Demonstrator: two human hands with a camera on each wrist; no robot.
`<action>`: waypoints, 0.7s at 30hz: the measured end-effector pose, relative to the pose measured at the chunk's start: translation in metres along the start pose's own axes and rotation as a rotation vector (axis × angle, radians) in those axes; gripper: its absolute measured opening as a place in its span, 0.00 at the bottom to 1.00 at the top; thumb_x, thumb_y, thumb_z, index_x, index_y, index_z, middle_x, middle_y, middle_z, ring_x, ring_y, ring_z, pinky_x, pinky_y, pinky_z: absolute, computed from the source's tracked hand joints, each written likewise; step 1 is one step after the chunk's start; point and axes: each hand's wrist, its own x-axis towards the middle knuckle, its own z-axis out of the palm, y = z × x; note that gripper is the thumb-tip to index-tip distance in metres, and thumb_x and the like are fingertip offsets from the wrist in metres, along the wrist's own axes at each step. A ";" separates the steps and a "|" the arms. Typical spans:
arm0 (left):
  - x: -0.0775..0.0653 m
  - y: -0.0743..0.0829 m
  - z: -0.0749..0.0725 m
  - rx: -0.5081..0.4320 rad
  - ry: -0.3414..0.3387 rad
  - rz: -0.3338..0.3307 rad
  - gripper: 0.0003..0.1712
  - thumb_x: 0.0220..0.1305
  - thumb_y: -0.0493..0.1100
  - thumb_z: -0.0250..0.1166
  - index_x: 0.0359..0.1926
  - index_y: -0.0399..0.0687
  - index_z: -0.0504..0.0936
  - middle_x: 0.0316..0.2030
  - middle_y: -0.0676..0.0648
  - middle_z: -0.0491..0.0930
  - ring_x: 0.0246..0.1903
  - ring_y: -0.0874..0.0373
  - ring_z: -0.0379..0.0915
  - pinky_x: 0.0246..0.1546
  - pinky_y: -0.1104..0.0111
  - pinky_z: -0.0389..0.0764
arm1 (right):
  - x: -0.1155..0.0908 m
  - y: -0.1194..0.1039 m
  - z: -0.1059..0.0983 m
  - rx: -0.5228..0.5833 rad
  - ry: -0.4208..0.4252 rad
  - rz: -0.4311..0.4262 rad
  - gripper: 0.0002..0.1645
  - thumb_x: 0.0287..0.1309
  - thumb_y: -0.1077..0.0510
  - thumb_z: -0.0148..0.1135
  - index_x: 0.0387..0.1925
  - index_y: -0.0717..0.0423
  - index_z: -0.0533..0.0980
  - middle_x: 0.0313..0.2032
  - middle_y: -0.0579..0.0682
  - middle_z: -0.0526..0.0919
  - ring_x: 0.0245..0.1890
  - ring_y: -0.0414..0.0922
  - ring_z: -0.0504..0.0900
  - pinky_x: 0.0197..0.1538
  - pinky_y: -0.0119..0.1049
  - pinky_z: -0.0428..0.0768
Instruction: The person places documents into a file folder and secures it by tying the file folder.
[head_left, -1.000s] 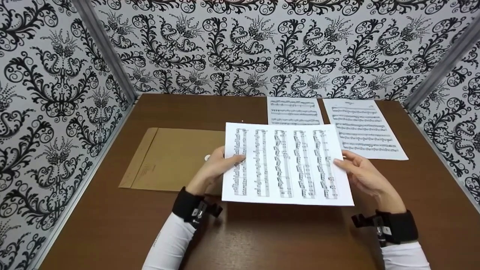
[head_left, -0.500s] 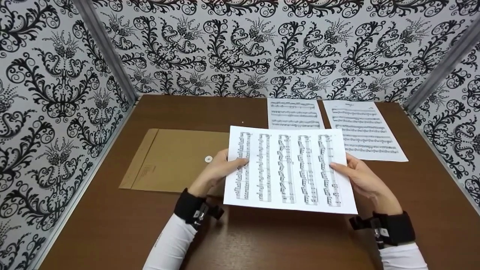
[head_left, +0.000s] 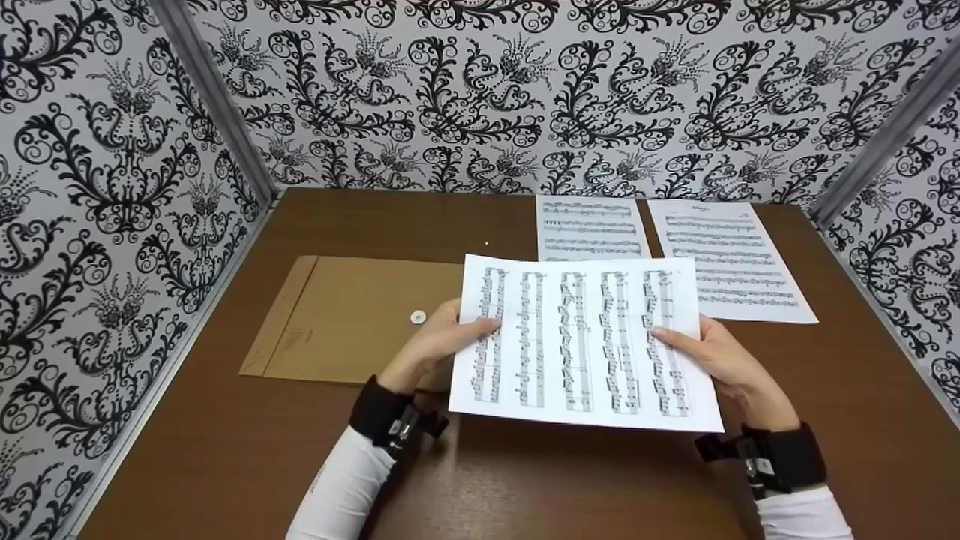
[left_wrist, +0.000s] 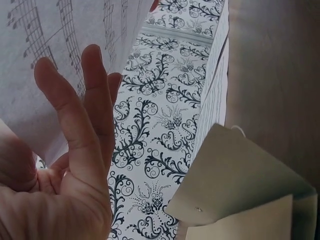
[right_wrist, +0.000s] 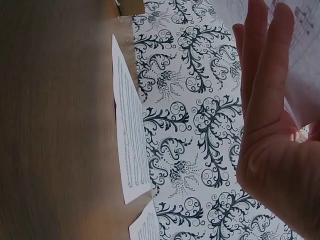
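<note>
A white sheet of music [head_left: 585, 345], turned sideways so its staves run up and down, is held above the table between both hands. My left hand [head_left: 433, 341] grips its left edge, thumb on the printed face and fingers behind. On the opposite edge my right hand [head_left: 731, 367] pinches it the same way, thumb over the last stave. The left wrist view shows the left fingers [left_wrist: 75, 112] spread against the back of the sheet [left_wrist: 25, 75]. In the right wrist view the right fingers [right_wrist: 267, 65] support the paper from behind too.
Left of the sheet lies a brown envelope [head_left: 352, 322] with a white round button [head_left: 418, 317]; its flap [left_wrist: 225, 170] shows in the left wrist view. Behind lie two more music sheets, one partly covered [head_left: 592, 229] and one at right [head_left: 731, 259]. Patterned walls [head_left: 480, 97] enclose the wooden table [head_left: 525, 487].
The held sheet has come slightly nearer and to the right, its right side tilting lower. The right thumb has slid farther inward over the page. Envelope and table sheets stay put.
</note>
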 end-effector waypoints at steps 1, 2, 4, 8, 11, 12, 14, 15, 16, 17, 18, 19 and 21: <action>0.000 0.000 0.000 0.005 -0.005 -0.001 0.19 0.73 0.40 0.61 0.61 0.38 0.78 0.44 0.36 0.89 0.31 0.56 0.89 0.34 0.65 0.89 | 0.000 0.000 0.000 -0.014 0.007 0.002 0.12 0.76 0.58 0.53 0.55 0.44 0.76 0.38 0.46 0.92 0.33 0.45 0.93 0.34 0.40 0.89; 0.000 0.000 -0.001 0.008 -0.011 -0.002 0.19 0.73 0.41 0.61 0.61 0.38 0.78 0.44 0.37 0.89 0.31 0.56 0.89 0.34 0.65 0.89 | 0.000 0.000 0.000 -0.028 0.012 0.004 0.12 0.76 0.58 0.53 0.55 0.44 0.76 0.38 0.45 0.92 0.32 0.45 0.93 0.33 0.40 0.89; 0.001 -0.001 -0.002 0.002 -0.027 -0.002 0.20 0.72 0.41 0.61 0.60 0.38 0.78 0.44 0.38 0.89 0.32 0.56 0.90 0.34 0.66 0.89 | 0.000 -0.001 0.000 -0.050 0.022 0.013 0.11 0.76 0.57 0.54 0.55 0.44 0.76 0.37 0.45 0.92 0.31 0.45 0.92 0.33 0.39 0.89; -0.002 0.000 -0.007 -0.012 -0.057 0.012 0.21 0.73 0.42 0.62 0.62 0.38 0.77 0.44 0.41 0.89 0.33 0.57 0.89 0.35 0.67 0.89 | 0.003 -0.003 0.000 -0.078 0.036 0.026 0.10 0.75 0.56 0.55 0.54 0.45 0.77 0.36 0.45 0.92 0.31 0.45 0.92 0.32 0.39 0.89; -0.005 0.002 -0.012 -0.014 -0.060 0.012 0.23 0.73 0.42 0.61 0.64 0.37 0.75 0.45 0.41 0.89 0.35 0.58 0.89 0.37 0.68 0.88 | 0.006 -0.007 0.001 -0.110 0.042 0.030 0.10 0.75 0.55 0.56 0.54 0.47 0.77 0.36 0.45 0.92 0.30 0.45 0.92 0.32 0.39 0.89; -0.005 0.002 -0.014 -0.015 -0.057 0.006 0.23 0.73 0.42 0.61 0.64 0.37 0.75 0.46 0.42 0.89 0.35 0.59 0.89 0.38 0.68 0.88 | 0.007 -0.009 0.001 -0.122 0.046 0.031 0.11 0.75 0.55 0.56 0.54 0.48 0.77 0.36 0.45 0.92 0.30 0.45 0.92 0.32 0.39 0.89; -0.006 0.003 -0.017 -0.014 -0.048 -0.010 0.24 0.74 0.42 0.61 0.66 0.37 0.73 0.46 0.43 0.88 0.37 0.59 0.88 0.39 0.68 0.88 | 0.009 -0.011 0.001 -0.145 0.059 0.035 0.11 0.75 0.54 0.56 0.54 0.50 0.77 0.35 0.44 0.91 0.29 0.44 0.92 0.31 0.38 0.89; -0.006 0.004 -0.019 -0.005 -0.038 -0.016 0.24 0.74 0.42 0.61 0.66 0.37 0.72 0.46 0.43 0.88 0.37 0.60 0.88 0.38 0.68 0.88 | 0.010 -0.013 0.001 -0.157 0.067 0.038 0.12 0.75 0.53 0.56 0.54 0.51 0.77 0.34 0.44 0.91 0.29 0.44 0.92 0.31 0.38 0.89; -0.007 0.004 -0.021 0.009 -0.029 -0.022 0.24 0.74 0.42 0.61 0.66 0.37 0.72 0.46 0.43 0.87 0.36 0.60 0.87 0.38 0.69 0.87 | 0.011 -0.013 0.002 -0.166 0.076 0.039 0.12 0.75 0.53 0.57 0.54 0.52 0.77 0.34 0.43 0.91 0.29 0.44 0.92 0.31 0.38 0.89; -0.007 0.005 -0.022 0.027 -0.014 -0.025 0.24 0.74 0.42 0.61 0.65 0.36 0.72 0.45 0.43 0.87 0.35 0.61 0.86 0.36 0.69 0.86 | 0.012 -0.014 0.002 -0.175 0.088 0.041 0.13 0.75 0.53 0.57 0.54 0.52 0.77 0.34 0.43 0.91 0.29 0.44 0.92 0.30 0.38 0.89; -0.007 0.005 -0.024 0.051 0.005 -0.027 0.24 0.73 0.42 0.62 0.65 0.36 0.72 0.45 0.43 0.87 0.35 0.62 0.85 0.35 0.70 0.85 | 0.014 -0.015 0.002 -0.183 0.099 0.042 0.13 0.74 0.53 0.57 0.54 0.53 0.77 0.33 0.42 0.91 0.28 0.43 0.92 0.30 0.37 0.89; -0.007 0.005 -0.025 0.069 0.025 -0.030 0.24 0.73 0.42 0.62 0.64 0.36 0.72 0.45 0.41 0.86 0.33 0.62 0.84 0.32 0.70 0.83 | 0.015 -0.015 0.002 -0.190 0.109 0.043 0.13 0.74 0.53 0.58 0.54 0.54 0.77 0.33 0.42 0.91 0.28 0.43 0.92 0.31 0.37 0.89; -0.007 0.005 -0.028 0.111 0.068 -0.032 0.24 0.73 0.42 0.62 0.64 0.35 0.71 0.49 0.37 0.85 0.32 0.62 0.82 0.29 0.70 0.80 | 0.016 -0.015 0.002 -0.203 0.125 0.041 0.13 0.74 0.53 0.58 0.53 0.54 0.77 0.32 0.41 0.91 0.28 0.42 0.91 0.30 0.37 0.89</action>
